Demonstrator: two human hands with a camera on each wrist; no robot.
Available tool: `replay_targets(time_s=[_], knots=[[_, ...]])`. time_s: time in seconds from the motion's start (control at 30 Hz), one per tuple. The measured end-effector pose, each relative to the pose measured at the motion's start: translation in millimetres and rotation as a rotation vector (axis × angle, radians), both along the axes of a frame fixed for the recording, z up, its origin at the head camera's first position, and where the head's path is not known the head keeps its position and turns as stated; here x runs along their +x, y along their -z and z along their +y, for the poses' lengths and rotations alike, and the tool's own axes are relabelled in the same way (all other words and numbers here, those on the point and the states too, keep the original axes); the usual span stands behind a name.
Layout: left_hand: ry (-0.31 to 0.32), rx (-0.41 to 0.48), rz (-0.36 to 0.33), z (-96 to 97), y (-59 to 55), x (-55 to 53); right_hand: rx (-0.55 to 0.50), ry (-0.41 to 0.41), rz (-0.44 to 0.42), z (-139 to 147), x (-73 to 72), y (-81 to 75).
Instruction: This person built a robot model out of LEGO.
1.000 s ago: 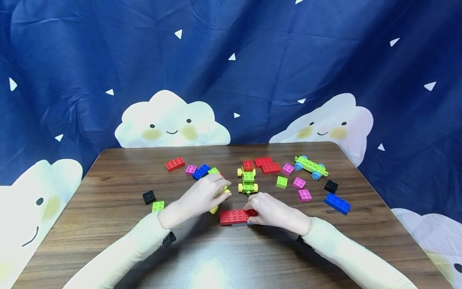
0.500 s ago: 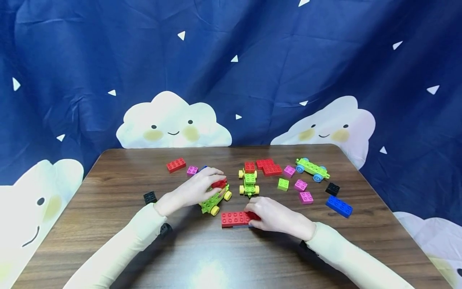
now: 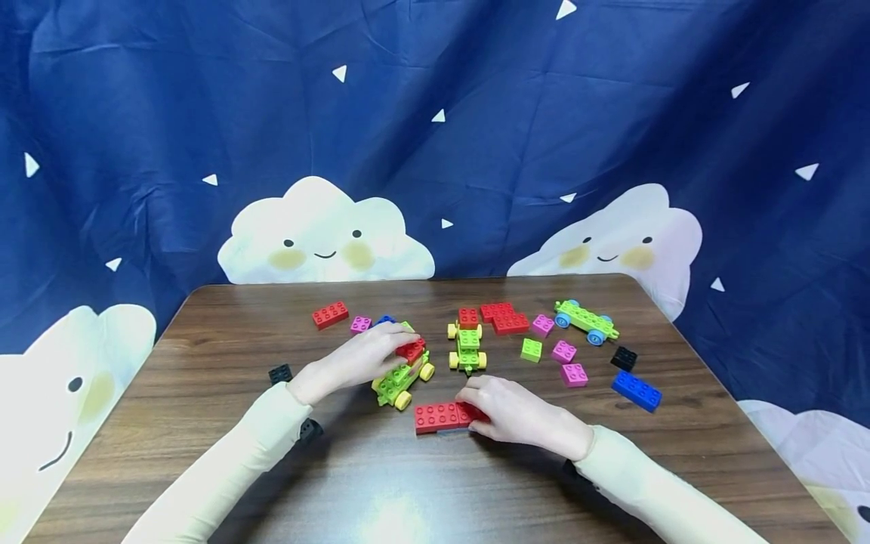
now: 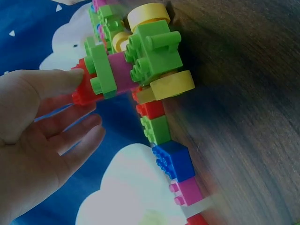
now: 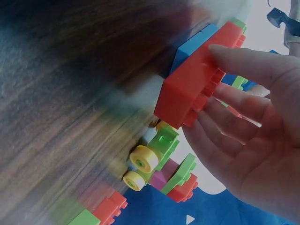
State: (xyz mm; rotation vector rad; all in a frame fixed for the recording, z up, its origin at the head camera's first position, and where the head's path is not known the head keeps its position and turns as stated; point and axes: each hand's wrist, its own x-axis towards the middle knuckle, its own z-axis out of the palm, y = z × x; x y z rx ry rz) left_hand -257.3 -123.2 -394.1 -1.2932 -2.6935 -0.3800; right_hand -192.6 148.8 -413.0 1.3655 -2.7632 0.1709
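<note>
Well, two toy cars with yellow wheels stand about mid-desk: the left hand pinches the red top brick of the left car between thumb and fingers, while the other car stands untouched, just to its right. Closer to the near edge of the desk, the right hand grips two red bricks set end to end over a blue piece, thumb on one side, fingers on the studs. Of loose pink bricks I count four, one toward the far left corner and three right of centre. There are two black bricks, one toward the left edge, one by the right edge, with a long blue brick just beside the latter. A single lime base with blue wheels stands toward the far right corner. Near the far edge lie one red brick left of centre and a touching red pair right of it.
</note>
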Motion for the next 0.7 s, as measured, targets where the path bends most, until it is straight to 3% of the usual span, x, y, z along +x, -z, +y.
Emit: replay_targets(time_s=[0.27, 0.7], knots=[[0.02, -0.027, 0.044, -7.5, -3.6, 2.4, -0.016, 0.029, -0.091, 1.1, -3.0, -2.5], [-0.029, -0.017, 0.053, -9.2, -0.8, 5.3, -0.036, 0.026, -0.117, 7.1, -4.9, -3.8]])
